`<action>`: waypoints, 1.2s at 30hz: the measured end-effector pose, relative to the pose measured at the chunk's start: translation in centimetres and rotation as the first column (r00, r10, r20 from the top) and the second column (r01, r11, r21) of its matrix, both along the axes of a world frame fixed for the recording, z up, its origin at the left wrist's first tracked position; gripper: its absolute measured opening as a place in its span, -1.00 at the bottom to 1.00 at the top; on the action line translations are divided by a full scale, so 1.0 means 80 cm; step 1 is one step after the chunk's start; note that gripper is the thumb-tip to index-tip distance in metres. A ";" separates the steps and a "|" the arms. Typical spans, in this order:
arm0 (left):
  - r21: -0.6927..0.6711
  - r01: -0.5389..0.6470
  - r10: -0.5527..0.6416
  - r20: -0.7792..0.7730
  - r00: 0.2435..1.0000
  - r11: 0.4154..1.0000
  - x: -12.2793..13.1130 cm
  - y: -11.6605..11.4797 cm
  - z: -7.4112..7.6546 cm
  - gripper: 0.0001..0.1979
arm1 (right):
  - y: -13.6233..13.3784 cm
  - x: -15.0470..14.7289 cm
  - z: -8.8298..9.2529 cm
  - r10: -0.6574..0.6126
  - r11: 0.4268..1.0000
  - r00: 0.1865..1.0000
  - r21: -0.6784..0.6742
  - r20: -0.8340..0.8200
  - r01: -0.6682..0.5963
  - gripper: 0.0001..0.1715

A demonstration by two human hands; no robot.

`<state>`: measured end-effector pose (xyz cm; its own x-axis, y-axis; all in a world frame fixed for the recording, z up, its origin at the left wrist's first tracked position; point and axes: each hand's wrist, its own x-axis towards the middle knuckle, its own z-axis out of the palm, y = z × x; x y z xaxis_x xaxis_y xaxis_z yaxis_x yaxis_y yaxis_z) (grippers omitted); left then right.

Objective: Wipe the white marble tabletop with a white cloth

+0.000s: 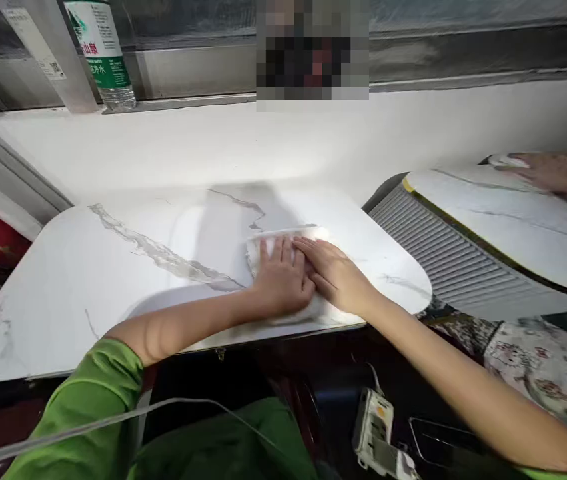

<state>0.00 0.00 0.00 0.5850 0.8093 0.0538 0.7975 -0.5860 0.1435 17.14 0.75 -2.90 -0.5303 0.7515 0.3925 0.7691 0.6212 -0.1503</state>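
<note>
A white cloth [254,257] lies on the right half of a white, marble-patterned tabletop [133,287], near its front edge. My left hand [283,277] rests flat on the cloth with its fingers spread forward. Beside it, my right hand [336,273] lies flat too, its fingers stretched out and pointing left, close to the left hand's fingers. Both palms press down, so the middle of the cloth is hidden beneath them. Grey veins run across the tabletop.
A labelled water bottle [100,57] stands on the window ledge at upper left. To the right, another person's hand [558,173] rests on a second marble-patterned table [523,213]. A small device with a cable [376,427] is below the table. A white wall [188,147] borders the back.
</note>
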 end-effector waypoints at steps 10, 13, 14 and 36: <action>-0.012 -0.031 0.031 0.047 0.998 0.999 0.023 0.015 -0.004 -0.39 | 0.019 0.015 0.005 -0.023 0.999 0.999 -0.037 -0.025 0.022 -0.34; -0.038 -0.040 0.042 0.041 0.998 0.998 0.020 0.064 -0.004 -0.41 | 0.070 0.010 0.003 -0.017 0.999 0.999 -0.028 -0.050 0.016 -0.36; -0.047 -0.040 0.041 0.037 0.998 0.998 0.019 0.084 -0.003 -0.42 | 0.090 0.007 0.003 -0.017 1.000 0.998 -0.023 -0.059 0.016 -0.36; 0.017 -0.214 0.213 0.043 0.976 0.977 0.017 0.161 -0.004 -0.45 | 0.185 -0.015 0.007 -0.059 0.992 0.998 -0.110 -0.023 0.056 -0.39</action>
